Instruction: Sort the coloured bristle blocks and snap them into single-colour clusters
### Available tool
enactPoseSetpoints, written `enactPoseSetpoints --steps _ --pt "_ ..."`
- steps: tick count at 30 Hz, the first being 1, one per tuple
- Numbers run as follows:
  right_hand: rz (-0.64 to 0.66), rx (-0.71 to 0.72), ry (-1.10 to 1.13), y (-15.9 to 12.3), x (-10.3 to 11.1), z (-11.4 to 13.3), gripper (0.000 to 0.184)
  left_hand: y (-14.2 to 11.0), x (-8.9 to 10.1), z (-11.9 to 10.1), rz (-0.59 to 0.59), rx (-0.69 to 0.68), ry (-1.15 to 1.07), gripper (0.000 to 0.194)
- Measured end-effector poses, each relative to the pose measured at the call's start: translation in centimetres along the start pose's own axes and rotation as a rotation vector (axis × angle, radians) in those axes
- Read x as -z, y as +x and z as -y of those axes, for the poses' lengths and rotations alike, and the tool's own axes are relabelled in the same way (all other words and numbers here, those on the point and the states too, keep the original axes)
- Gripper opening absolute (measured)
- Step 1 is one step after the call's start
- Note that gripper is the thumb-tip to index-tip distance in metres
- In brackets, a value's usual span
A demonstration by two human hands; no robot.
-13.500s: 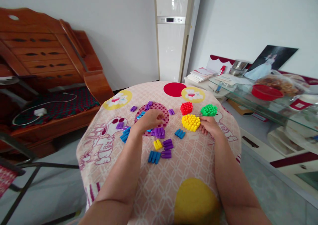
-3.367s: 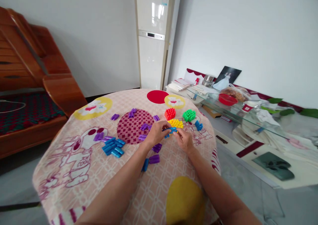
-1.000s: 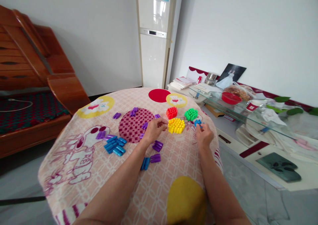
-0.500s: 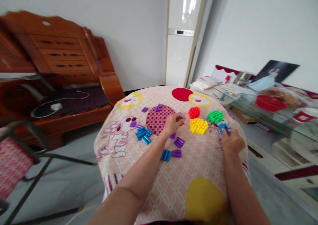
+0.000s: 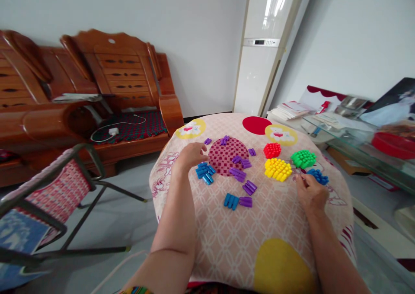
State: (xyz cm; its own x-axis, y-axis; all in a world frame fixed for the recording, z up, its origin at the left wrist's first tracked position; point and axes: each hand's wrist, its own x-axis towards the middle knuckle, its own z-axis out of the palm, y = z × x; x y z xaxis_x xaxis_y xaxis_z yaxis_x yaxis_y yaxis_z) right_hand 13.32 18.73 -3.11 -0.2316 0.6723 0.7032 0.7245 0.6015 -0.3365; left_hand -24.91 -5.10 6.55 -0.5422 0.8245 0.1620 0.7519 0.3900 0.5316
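My left hand (image 5: 189, 158) reaches over the left of the table, fingers loosely curved and apart, nothing visible in them. Just beyond its fingertips lies a pile of blue joined plastic tubes (image 5: 205, 173). My right hand (image 5: 311, 193) is at the right, thumb and forefinger pinched together; whether anything is between them I cannot make out. Right behind it sits a blue cluster of tubes (image 5: 318, 177). Nearby stand a yellow cluster (image 5: 278, 169), a green cluster (image 5: 304, 158) and a red cluster (image 5: 272, 150). Several purple tube pieces (image 5: 237, 174) lie scattered mid-table.
A patterned cloth covers the round table (image 5: 227, 242). One more blue row (image 5: 231, 201) lies near its front. On the left are a metal-framed chair (image 5: 69, 190) and a wooden sofa (image 5: 129, 78). A glass shelf (image 5: 353, 138) holding papers and a red bowl (image 5: 394, 145) is at the right.
My right hand has drawn back from the blue cluster, which now rests beside the green one. My left hand has moved left from beside the yellow cluster to the blue pile. The view has turned left.
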Motion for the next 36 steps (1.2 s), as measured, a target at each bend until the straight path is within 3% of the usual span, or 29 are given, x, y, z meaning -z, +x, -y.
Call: enactPoseSetpoints --steps 2,5,11,14,19,22,25,27,29,32,36 --pt "-0.002 -0.012 0.006 0.0 0.0 0.1 0.05 -1.0 0.2 1.7 0.044 0.025 0.006 0.022" --pt "-0.006 -0.023 0.001 0.1 0.0 0.3 0.049 -1.7 -1.4 2.4 0.107 -0.007 -0.011 0.026" --pt "0.006 -0.012 0.0 0.1 0.1 0.8 0.046 -1.0 -5.4 -1.7 0.174 -0.174 -0.09 0.028" --pt "0.008 -0.01 -0.011 0.0 0.0 0.7 0.045 -0.7 -6.0 -3.4 0.18 -0.208 -0.184 0.023" --pt "0.015 -0.02 0.019 0.2 0.4 1.3 0.042 -0.3 -6.0 -3.5 0.148 -0.18 -0.382 0.02" --pt "0.07 -0.006 0.141 0.0 1.4 3.7 0.038 -0.5 -6.5 -4.1 0.102 -0.163 -0.586 0.025" --pt "0.224 0.021 0.418 -1.0 2.5 7.7 0.032 -1.3 -7.9 -6.2 0.13 -0.229 -0.757 0.034" --pt "0.355 0.037 0.619 -1.9 2.7 10.2 0.029 -2.0 -9.2 -7.9 0.149 -0.283 -0.762 0.034" --pt "0.401 0.033 0.719 -2.7 2.5 12.0 0.03 -2.6 -10.4 -9.5 0.172 -0.344 -0.715 0.032" --pt "0.409 -0.004 0.812 -3.4 2.1 12.6 0.029 -3.2 -12.1 -10.8 0.192 -0.442 -0.643 0.03" --pt "0.402 -0.056 0.876 -3.6 2.2 11.5 0.025 -3.4 -13.4 -11.3 0.205 -0.536 -0.652 0.037"
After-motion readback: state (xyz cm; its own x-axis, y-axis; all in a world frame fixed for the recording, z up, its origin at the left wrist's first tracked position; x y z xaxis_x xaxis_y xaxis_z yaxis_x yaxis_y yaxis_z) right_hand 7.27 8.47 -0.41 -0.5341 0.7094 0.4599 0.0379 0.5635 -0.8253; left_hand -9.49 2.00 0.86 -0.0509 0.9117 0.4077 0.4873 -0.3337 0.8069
